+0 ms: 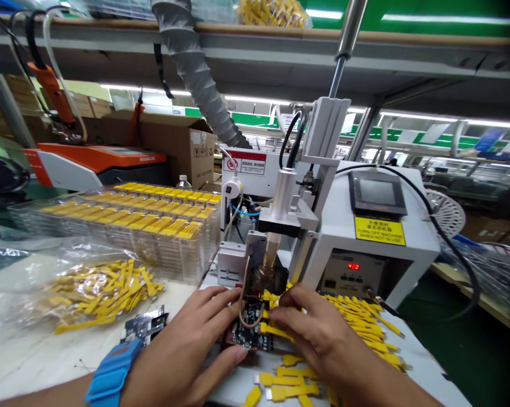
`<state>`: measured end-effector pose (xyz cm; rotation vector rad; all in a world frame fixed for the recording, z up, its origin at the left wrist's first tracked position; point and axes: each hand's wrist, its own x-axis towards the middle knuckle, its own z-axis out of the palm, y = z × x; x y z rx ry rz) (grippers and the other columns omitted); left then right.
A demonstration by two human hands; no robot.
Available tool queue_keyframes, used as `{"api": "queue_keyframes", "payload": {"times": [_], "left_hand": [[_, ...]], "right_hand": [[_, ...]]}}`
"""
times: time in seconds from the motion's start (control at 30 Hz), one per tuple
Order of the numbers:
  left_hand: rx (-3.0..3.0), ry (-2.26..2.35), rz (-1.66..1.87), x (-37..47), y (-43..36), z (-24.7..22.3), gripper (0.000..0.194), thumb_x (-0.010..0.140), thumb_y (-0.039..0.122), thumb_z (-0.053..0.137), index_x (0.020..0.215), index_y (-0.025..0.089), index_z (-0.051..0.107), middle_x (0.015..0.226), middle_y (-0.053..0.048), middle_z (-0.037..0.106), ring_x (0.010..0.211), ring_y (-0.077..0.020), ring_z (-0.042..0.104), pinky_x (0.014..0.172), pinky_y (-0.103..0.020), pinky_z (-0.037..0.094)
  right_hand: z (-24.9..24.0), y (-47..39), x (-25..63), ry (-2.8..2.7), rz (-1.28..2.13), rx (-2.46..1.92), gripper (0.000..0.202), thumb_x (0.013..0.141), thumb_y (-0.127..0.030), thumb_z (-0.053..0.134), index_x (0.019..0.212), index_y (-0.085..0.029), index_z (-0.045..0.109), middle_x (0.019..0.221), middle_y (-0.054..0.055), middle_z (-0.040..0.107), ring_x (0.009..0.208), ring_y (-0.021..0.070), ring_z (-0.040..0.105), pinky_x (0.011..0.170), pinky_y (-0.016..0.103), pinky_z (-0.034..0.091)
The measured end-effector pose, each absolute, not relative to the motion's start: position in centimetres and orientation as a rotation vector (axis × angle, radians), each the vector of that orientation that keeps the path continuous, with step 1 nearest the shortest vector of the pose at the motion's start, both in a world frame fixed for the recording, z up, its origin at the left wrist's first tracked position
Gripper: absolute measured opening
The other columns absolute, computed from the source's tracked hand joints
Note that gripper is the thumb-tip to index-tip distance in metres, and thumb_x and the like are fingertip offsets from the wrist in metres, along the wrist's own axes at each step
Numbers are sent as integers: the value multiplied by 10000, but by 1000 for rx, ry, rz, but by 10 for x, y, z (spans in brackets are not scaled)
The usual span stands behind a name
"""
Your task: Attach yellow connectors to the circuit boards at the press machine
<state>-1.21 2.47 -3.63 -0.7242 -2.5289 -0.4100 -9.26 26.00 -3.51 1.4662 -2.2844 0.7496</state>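
Note:
A black circuit board (250, 325) lies on a dark reddish base under the metal head (267, 274) of a bench machine. My left hand (195, 339) is at the board's left side, fingers stretched out and thumb spread toward its front edge. At the right edge, several yellow flat connector pieces meet the board. My right hand (323, 333) pinches a yellow connector piece (276, 330) there, its fingertips partly hiding it. More yellow connector pieces (291, 381) with metal plug ends lie below and right of that hand. A thin bent tube (243, 294) curves over the board.
Left are a clear bag of yellow pieces (106, 291), dark boards (145, 325) and stacked clear trays (195, 254) of yellow pieces. The machine's white control box (416, 249) stands right, with a black cable (458, 254) looping beside it. A grey hose (195, 68) hangs above.

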Motion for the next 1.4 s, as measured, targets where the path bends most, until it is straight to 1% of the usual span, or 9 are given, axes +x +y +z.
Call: {"api": "queue_keyframes", "payload": {"times": [0.13, 0.33, 0.43, 0.63, 0.73, 0.97, 1.2, 1.4], "left_hand": [[-712, -2539, -435, -10, 24, -36, 443, 896, 329, 577, 1318, 245, 467, 1335, -21, 498, 1217, -237, 438, 1023, -409, 431], [-711, -2558, -397, -12, 25, -35, 455, 900, 331, 572, 1329, 244, 447, 1346, -15, 490, 1217, -234, 444, 1026, -419, 433], [-720, -2555, -379, -12, 26, -36, 472, 904, 317, 566, 1346, 243, 419, 1360, -16, 475, 1227, -236, 433, 1030, -438, 427], [-720, -2555, -374, -12, 27, -35, 448, 907, 323, 561, 1328, 236, 437, 1350, -21, 483, 1224, -233, 432, 1029, -426, 430], [-725, -2542, -354, -12, 26, -36, 449, 913, 330, 549, 1335, 233, 429, 1351, -26, 481, 1222, -239, 433, 1019, -436, 439], [-722, -2494, -323, -11, 25, -38, 471, 908, 351, 552, 1344, 225, 426, 1333, -32, 500, 1204, -248, 445, 981, -420, 477], [-709, -2537, -341, -11, 26, -35, 452, 902, 341, 561, 1328, 232, 454, 1340, -24, 498, 1207, -242, 452, 1002, -428, 459], [-703, -2551, -347, -11, 24, -37, 450, 902, 352, 566, 1324, 229, 465, 1344, -31, 496, 1215, -249, 450, 1005, -441, 453]], "right_hand": [[-36, 261, -94, -2251, 698, 1499, 338, 859, -41, 393, 1079, -155, 624, 930, 115, 555, 839, 225, 535, 680, 363, 510], [-37, 262, -95, -2238, 688, 1524, 317, 876, -50, 399, 1099, -155, 599, 932, 116, 537, 834, 231, 517, 664, 375, 499], [-36, 261, -95, -2246, 699, 1524, 302, 877, -45, 422, 1103, -163, 585, 944, 105, 535, 848, 220, 511, 682, 361, 487], [-37, 262, -95, -2266, 695, 1523, 292, 871, -52, 482, 1116, -185, 568, 964, 87, 526, 869, 206, 505, 692, 325, 465], [-37, 262, -95, -2258, 691, 1520, 255, 887, -72, 487, 1103, -182, 565, 961, 82, 525, 871, 200, 504, 698, 315, 459], [-39, 262, -97, -2271, 691, 1530, 226, 907, -89, 452, 1084, -178, 560, 955, 85, 525, 860, 204, 502, 693, 322, 454], [-41, 262, -96, -2300, 691, 1499, 249, 906, -84, 411, 1058, -187, 578, 949, 89, 514, 858, 207, 497, 696, 322, 449], [-41, 263, -96, -2311, 673, 1506, 277, 915, -75, 377, 1090, -195, 556, 976, 82, 510, 874, 208, 495, 713, 336, 449]]}}
